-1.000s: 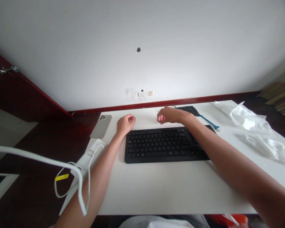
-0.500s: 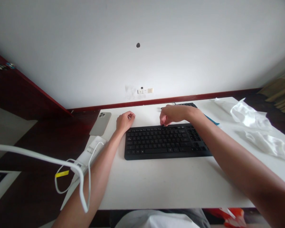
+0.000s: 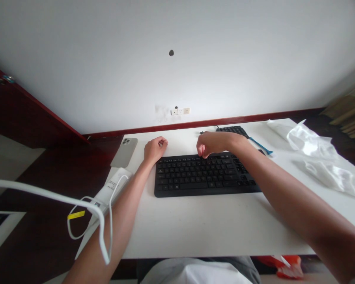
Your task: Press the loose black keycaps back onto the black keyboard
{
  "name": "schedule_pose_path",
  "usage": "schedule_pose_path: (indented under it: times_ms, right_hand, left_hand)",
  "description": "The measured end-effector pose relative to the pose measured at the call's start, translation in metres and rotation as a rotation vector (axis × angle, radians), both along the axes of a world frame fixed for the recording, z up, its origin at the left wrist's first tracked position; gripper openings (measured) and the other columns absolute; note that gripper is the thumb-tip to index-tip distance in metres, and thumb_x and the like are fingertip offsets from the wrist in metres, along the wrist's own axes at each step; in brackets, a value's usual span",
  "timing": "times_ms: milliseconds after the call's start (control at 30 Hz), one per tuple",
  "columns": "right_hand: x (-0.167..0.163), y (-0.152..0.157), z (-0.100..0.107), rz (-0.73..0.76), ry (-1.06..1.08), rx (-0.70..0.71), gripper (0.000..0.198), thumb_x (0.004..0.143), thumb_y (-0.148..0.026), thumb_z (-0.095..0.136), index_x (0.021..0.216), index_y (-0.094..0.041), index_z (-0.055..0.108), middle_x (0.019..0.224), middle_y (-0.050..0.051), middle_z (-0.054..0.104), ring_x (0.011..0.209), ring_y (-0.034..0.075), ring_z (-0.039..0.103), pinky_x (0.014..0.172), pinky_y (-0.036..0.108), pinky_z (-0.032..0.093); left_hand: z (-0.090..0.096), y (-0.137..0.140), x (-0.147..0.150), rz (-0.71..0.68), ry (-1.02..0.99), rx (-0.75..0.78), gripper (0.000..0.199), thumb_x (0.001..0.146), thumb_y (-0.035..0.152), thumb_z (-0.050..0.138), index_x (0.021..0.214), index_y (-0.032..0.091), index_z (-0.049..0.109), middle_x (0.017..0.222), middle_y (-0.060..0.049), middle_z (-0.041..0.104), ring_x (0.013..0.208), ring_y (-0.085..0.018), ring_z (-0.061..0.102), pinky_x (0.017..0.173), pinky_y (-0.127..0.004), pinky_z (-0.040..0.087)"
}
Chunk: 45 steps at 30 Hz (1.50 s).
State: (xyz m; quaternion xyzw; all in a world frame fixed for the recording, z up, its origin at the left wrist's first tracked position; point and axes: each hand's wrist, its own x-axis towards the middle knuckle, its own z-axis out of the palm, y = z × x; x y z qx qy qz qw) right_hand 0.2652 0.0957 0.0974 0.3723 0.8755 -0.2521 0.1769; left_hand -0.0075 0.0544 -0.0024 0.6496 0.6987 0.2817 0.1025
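A black keyboard [image 3: 195,177] lies on the white table [image 3: 195,228] in front of me. My left hand [image 3: 155,149] rests on the table just beyond the keyboard's far left corner, with its fingers loosely curled and nothing visible in them. Over the keyboard's far edge, near its middle, is my right hand [image 3: 208,144], wrist bent and fingers curled downward. What its fingertips pinch, if anything, is hidden. My right forearm covers part of the number pad.
Behind my right arm are a second black keyboard [image 3: 235,130] and a thin blue tool [image 3: 262,146]. Crumpled clear plastic [image 3: 309,140] lies at the right. A phone [image 3: 124,152], a white box [image 3: 116,183] and a white cable [image 3: 47,190] are at the left.
My right hand has shifted slightly left along the keyboard's far edge, uncovering more of the second keyboard and the blue tool. My left hand has stayed in place.
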Motion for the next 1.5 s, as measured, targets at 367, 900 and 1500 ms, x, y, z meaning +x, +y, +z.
schedule_pose_path:
  times_ms: [367, 900, 1500]
  right_hand:
    - [-0.008, -0.016, 0.007, -0.045, -0.005, 0.054, 0.011, 0.077, -0.015, 0.077, 0.085, -0.020, 0.082, 0.099, 0.009, 0.079, 0.081, 0.025, 0.072, 0.073, 0.034, 0.052]
    - [-0.015, -0.025, 0.005, -0.094, -0.005, 0.050, 0.007, 0.078, -0.011, 0.072, 0.078, -0.015, 0.079, 0.083, 0.012, 0.078, 0.083, 0.026, 0.072, 0.073, 0.033, 0.051]
    - [-0.007, -0.001, 0.003, -0.140, -0.073, -0.036, 0.027, 0.075, -0.034, 0.083, 0.099, -0.023, 0.079, 0.113, 0.008, 0.077, 0.101, 0.030, 0.070, 0.075, 0.035, 0.051]
  left_hand:
    - [0.003, -0.002, 0.002, 0.002, 0.013, -0.026, 0.019, 0.092, 0.033, 0.057, 0.087, 0.029, 0.075, 0.084, 0.001, 0.076, 0.080, -0.020, 0.067, 0.073, -0.028, 0.045]
    - [0.003, -0.001, 0.001, 0.013, 0.025, -0.034, 0.019, 0.092, 0.034, 0.058, 0.088, 0.029, 0.076, 0.085, 0.001, 0.077, 0.081, -0.020, 0.068, 0.073, -0.028, 0.044]
    - [0.001, 0.000, 0.001, 0.010, 0.029, -0.001, 0.019, 0.092, 0.036, 0.059, 0.088, 0.029, 0.076, 0.082, 0.002, 0.076, 0.078, -0.020, 0.068, 0.071, -0.028, 0.043]
